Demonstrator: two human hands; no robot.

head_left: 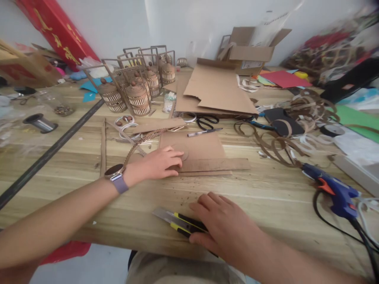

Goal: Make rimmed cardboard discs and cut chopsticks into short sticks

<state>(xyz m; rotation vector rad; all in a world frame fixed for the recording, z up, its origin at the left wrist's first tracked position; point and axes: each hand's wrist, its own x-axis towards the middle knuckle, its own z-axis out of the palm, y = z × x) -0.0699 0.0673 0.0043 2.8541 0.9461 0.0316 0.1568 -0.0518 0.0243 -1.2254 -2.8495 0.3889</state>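
Observation:
My left hand [164,162], with a watch on its wrist, lies on a flat piece of brown cardboard [204,146], its fingers slightly apart. A drawn circle shows beside the fingertips. Along the near side of that piece lies a narrow cardboard strip [219,164], its left end close to my left hand. Nearer to me, my right hand [220,223] is closed over the handle of a yellow and black utility knife [180,224]. The knife's blade is out and points left, low over the tabletop; part of the handle is hidden under the hand.
A pen [204,132] and black scissors [207,122] lie beyond the cardboard. Several small woven lanterns [138,98] stand at the back left, larger cardboard sheets [219,86] at the back. A blue glue gun [334,189] and curled brown strips [272,146] are at right.

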